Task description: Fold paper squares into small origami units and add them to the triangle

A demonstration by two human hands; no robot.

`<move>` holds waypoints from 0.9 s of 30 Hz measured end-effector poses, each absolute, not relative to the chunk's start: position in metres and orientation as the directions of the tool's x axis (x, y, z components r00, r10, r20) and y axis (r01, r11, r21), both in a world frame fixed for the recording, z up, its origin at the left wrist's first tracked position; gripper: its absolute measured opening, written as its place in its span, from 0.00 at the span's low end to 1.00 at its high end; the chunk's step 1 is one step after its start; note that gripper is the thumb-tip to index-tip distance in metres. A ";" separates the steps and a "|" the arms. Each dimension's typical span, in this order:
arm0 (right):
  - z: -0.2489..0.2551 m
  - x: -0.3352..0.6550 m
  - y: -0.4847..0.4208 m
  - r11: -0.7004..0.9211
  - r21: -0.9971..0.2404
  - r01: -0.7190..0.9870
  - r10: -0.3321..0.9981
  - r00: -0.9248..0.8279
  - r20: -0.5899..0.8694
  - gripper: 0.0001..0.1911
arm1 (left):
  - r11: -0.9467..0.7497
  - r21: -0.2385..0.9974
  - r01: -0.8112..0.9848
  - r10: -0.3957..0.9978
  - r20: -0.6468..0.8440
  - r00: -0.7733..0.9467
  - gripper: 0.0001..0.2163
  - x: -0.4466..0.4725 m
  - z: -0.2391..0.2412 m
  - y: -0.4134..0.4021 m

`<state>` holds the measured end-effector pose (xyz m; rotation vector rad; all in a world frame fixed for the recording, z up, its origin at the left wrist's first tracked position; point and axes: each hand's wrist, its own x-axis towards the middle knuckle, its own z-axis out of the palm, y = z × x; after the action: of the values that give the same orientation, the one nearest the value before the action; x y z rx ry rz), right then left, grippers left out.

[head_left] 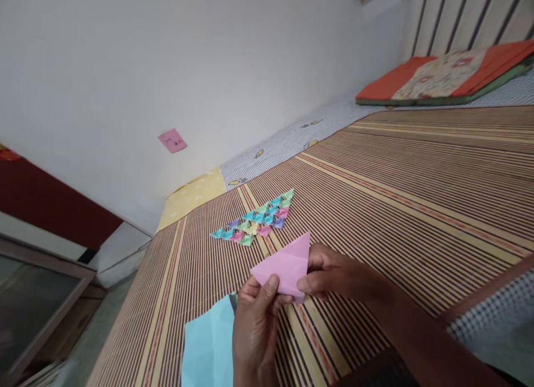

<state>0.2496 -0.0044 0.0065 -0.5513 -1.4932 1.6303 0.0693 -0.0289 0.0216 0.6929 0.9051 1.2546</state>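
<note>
Both the left hand [255,326] and the right hand [334,274] pinch a folded pink paper [286,266] above the striped mat [396,198]

Plain white wall [167,53] with a pink sticky note [172,140], bed under a striped woven mat [417,181], checked sheet [292,137] along the wall, orange cushion [442,73] at the far end, dark red cabinet [50,206] at left

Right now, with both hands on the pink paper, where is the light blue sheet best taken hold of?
Probably at its upper left edge, coming from the left: the light blue sheet lies flat on the striped mat, and the left hand, holding the pink paper, covers its right side.
</note>
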 end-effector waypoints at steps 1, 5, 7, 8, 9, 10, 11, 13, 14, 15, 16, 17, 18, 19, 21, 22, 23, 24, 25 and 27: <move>0.006 0.249 -0.005 0.053 -0.961 -0.271 0.821 -0.537 0.196 0.13 | 0.189 0.853 -0.486 0.981 -0.181 0.063 0.11 0.068 0.022 -0.029; 0.009 0.246 -0.008 0.054 -0.975 -0.213 0.858 -0.489 0.154 0.19 | 0.134 0.879 -0.457 0.991 -0.131 0.038 0.10 0.064 0.022 -0.029; 0.010 0.246 -0.009 0.068 -0.981 -0.180 0.862 -0.485 0.149 0.21 | 0.111 0.901 -0.419 0.994 -0.108 0.030 0.10 0.062 0.022 -0.029; 0.011 0.246 -0.008 0.083 -0.982 -0.171 0.862 -0.482 0.157 0.20 | 0.102 0.914 -0.394 0.995 -0.099 0.028 0.09 0.061 0.023 -0.030; 0.012 0.246 -0.008 0.101 -0.980 -0.173 0.865 -0.471 0.172 0.17 | 0.097 0.925 -0.366 0.995 -0.093 0.028 0.10 0.060 0.023 -0.030; 0.012 0.246 -0.007 0.118 -0.975 -0.186 0.873 -0.449 0.191 0.13 | 0.095 0.935 -0.341 0.996 -0.089 0.032 0.10 0.059 0.023 -0.031; 0.013 0.246 -0.007 0.132 -0.969 -0.208 0.881 -0.423 0.211 0.10 | 0.095 0.944 -0.317 0.995 -0.088 0.036 0.10 0.058 0.023 -0.031; 0.014 0.246 -0.006 0.143 -0.955 -0.258 0.896 -0.377 0.236 0.09 | 0.098 0.954 -0.284 0.995 -0.087 0.049 0.11 0.057 0.021 -0.031; 0.015 0.246 -0.006 0.139 -0.950 -0.279 0.899 -0.368 0.239 0.10 | 0.101 0.958 -0.270 0.994 -0.087 0.061 0.11 0.056 0.021 -0.031; 0.016 0.246 -0.007 0.132 -0.947 -0.292 0.898 -0.370 0.239 0.10 | 0.102 0.962 -0.254 0.994 -0.087 0.070 0.11 0.055 0.020 -0.031; 0.017 0.246 -0.007 0.126 -0.947 -0.295 0.896 -0.376 0.236 0.10 | 0.102 0.966 -0.238 0.993 -0.086 0.077 0.11 0.055 0.019 -0.031; 0.017 0.246 -0.008 0.122 -0.950 -0.288 0.895 -0.381 0.230 0.11 | 0.100 0.970 -0.221 0.993 -0.085 0.080 0.11 0.054 0.018 -0.031; 0.017 0.246 -0.008 0.118 -0.954 -0.275 0.894 -0.388 0.223 0.12 | 0.097 0.975 -0.202 0.994 -0.083 0.078 0.10 0.054 0.017 -0.031; 0.017 0.246 -0.008 0.114 -0.959 -0.258 0.892 -0.399 0.214 0.13 | 0.092 0.979 -0.182 0.994 -0.080 0.074 0.10 0.053 0.017 -0.031; 0.016 0.247 -0.008 0.109 -0.970 -0.218 0.890 -0.414 0.193 0.15 | 0.078 0.986 -0.147 0.995 -0.068 0.070 0.09 0.051 0.017 -0.030; 0.015 0.247 -0.007 0.115 -0.973 -0.199 0.892 -0.411 0.190 0.16 | 0.071 0.989 -0.133 0.996 -0.062 0.068 0.09 0.049 0.017 -0.030; 0.014 0.249 -0.006 0.128 -0.974 -0.185 0.895 -0.401 0.193 0.15 | 0.065 0.991 -0.119 0.996 -0.057 0.064 0.08 0.047 0.017 -0.030; 0.014 0.250 -0.005 0.146 -0.972 -0.185 0.903 -0.376 0.207 0.12 | 0.061 0.993 -0.105 0.997 -0.055 0.055 0.08 0.045 0.017 -0.029; 0.014 0.253 -0.005 0.170 -0.966 -0.197 0.910 -0.346 0.230 0.09 | 0.058 0.994 -0.093 0.998 -0.054 0.041 0.08 0.043 0.017 -0.029; 0.016 0.258 -0.003 0.217 -0.947 -0.237 0.914 -0.292 0.282 0.14 | 0.058 0.995 -0.077 0.998 -0.057 0.008 0.10 0.038 0.016 -0.029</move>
<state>0.2582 -0.0033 0.0158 -0.6973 -1.3963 1.3293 0.0382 -0.0290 0.0164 1.1129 1.1746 1.1981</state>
